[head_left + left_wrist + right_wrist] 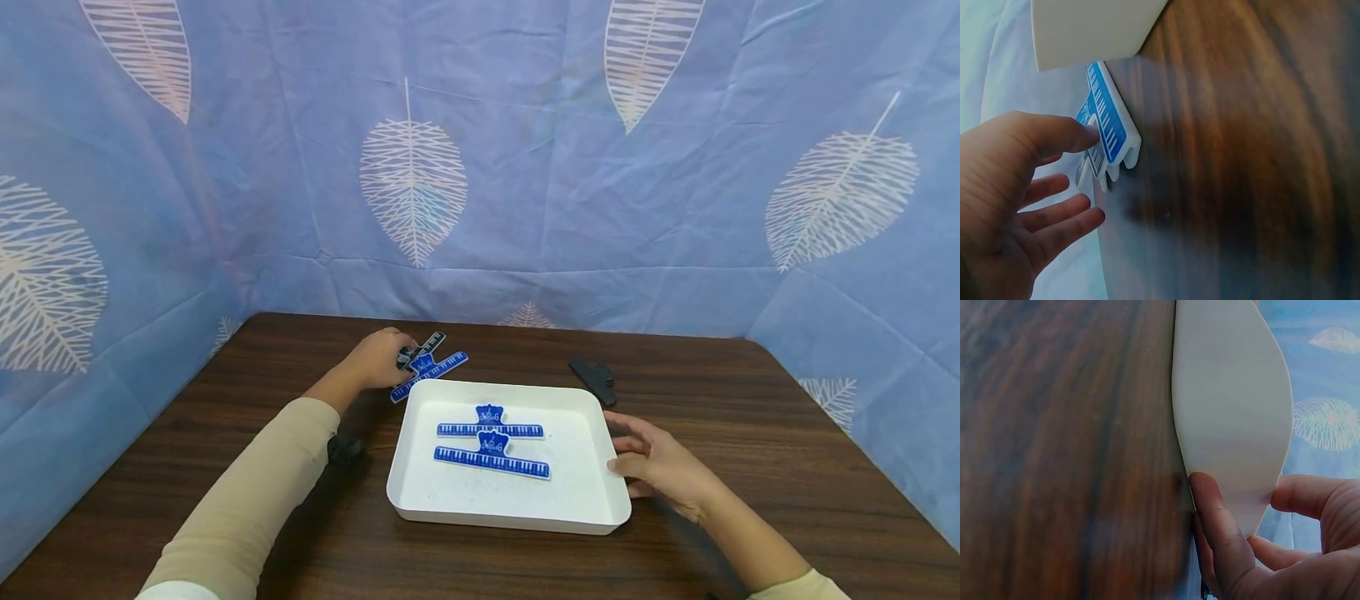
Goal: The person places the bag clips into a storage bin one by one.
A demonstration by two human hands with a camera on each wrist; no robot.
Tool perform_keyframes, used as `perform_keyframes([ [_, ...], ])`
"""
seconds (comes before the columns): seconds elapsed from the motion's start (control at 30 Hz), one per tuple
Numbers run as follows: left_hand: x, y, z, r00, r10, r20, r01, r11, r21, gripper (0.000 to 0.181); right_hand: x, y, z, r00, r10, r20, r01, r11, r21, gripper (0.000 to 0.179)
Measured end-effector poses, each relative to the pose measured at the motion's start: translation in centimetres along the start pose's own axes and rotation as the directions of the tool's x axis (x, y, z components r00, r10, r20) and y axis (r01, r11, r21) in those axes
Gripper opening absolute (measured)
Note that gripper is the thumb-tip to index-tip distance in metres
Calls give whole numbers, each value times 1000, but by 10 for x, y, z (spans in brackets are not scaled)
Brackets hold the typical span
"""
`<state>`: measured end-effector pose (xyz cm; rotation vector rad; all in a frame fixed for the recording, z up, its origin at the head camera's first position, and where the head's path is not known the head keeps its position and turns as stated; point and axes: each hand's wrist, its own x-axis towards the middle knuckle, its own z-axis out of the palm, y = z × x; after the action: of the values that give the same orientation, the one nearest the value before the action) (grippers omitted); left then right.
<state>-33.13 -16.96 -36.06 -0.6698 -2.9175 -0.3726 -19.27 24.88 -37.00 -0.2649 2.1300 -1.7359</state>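
Observation:
My left hand (378, 358) is at two overlapping sheet-music clips beyond the tray's far left corner. One is a blue clip (452, 362) with a piano-key print; behind it lies a black clip (432, 342) of the same kind. In the left wrist view, the thumb (1072, 134) overlaps the clips while the other fingers are spread apart. My right hand (663, 467) holds the right side of a white tray (510, 523), thumb at the rim and fingers along the outer wall (1229, 394). Inside the tray are two blue music clips (491, 431), (492, 461).
A plain black clip (595, 381) lies on the dark wooden table (750, 400), behind the tray's far right corner. Blue fabric (525, 192) with white leaf prints hangs around the back and sides. Near the left sleeve is a small dark object (346, 451).

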Motion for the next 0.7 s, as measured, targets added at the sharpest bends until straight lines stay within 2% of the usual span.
perform_keyframes([
  [0.1, 4, -1, 1, 999, -24, 23, 24, 1000, -3, 47, 0, 1, 0, 1000, 2, 2, -2, 1000, 8, 80],
  [0.37, 12, -1, 1, 997, -30, 75, 31, 1000, -3, 48, -1, 1, -1, 1000, -1, 2, 1, 1000, 15, 80],
  [0.53, 13, -3, 1, 996, -40, 83, 41, 999, 0, 45, -1, 0, -1, 1000, -5, 8, 5, 1000, 18, 80],
  [0.7, 10, -7, -1, 993, -75, 93, 75, 997, 9, 40, 0, 0, -1, 1000, -2, 9, 2, 1000, 21, 80],
])
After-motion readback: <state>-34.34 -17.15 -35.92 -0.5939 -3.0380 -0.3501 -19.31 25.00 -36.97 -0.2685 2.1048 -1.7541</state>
